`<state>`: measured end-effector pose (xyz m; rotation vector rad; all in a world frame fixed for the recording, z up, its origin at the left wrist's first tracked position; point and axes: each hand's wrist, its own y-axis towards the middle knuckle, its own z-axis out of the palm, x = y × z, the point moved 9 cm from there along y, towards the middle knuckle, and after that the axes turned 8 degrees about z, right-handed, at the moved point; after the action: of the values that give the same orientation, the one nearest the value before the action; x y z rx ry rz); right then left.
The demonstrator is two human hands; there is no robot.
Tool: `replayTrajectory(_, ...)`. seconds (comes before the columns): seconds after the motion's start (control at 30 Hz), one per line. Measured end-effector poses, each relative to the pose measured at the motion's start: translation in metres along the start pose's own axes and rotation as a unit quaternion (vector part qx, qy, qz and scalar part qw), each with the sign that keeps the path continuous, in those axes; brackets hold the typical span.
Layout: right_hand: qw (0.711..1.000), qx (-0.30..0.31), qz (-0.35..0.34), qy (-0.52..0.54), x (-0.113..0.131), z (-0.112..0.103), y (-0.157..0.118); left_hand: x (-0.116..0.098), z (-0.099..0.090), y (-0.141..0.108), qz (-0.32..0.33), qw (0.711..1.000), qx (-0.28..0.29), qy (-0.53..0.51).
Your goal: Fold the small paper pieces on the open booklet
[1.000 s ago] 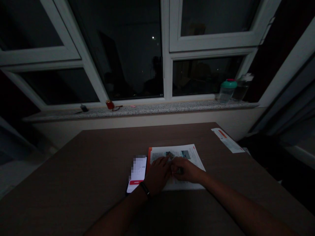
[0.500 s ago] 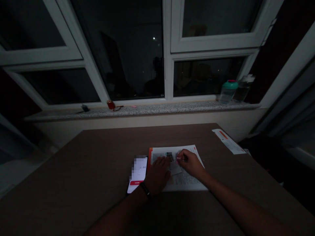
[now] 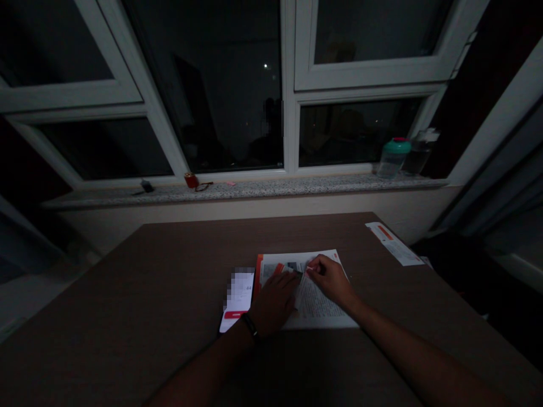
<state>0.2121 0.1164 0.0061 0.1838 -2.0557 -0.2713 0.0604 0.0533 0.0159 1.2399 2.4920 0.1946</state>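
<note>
The left hand [image 3: 275,302] lies open and flat on a printed booklet [image 3: 326,317], its fingers [image 3: 292,281] extended, not clenched. It appears to be pinning the booklet to the table [image 3: 127,294] so the paper won't slide. The right hand [image 3: 331,281] works at the top of the spread, its fingers drawn together on a raised page [image 3: 307,294] that arcs up between the hands. The pinch looks closed, though the light is poor. The page's upper edge sits right at those right fingertips, with the left fingertips just beside it.

A lit phone [image 3: 238,297] lies just left of the booklet, near the left wrist, its screen partly blurred. Well off to the right is a paper slip [image 3: 392,243] — near the table's far corner.
</note>
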Motion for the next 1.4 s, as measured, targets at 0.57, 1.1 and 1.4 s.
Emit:
replayTrajectory(0.57, 0.984, 0.142, -0.089, -0.056, 0.028, 0.024, -0.017, 0.002, 0.0, 0.0, -0.021, 1.0, 0.006, 0.0)
replayTrajectory(1.1, 0.969, -0.018, -0.09, -0.231, 0.021, -0.017, -0.009, 0.013, -0.006, -0.005, -0.076, 0.996, -0.02, 0.049)
replayTrajectory(1.4, 0.946, 0.033, -0.115, -0.3, 0.044, -0.001, -0.024, 0.008, -0.01, -0.005, -0.075, 0.996, -0.027, 0.05)
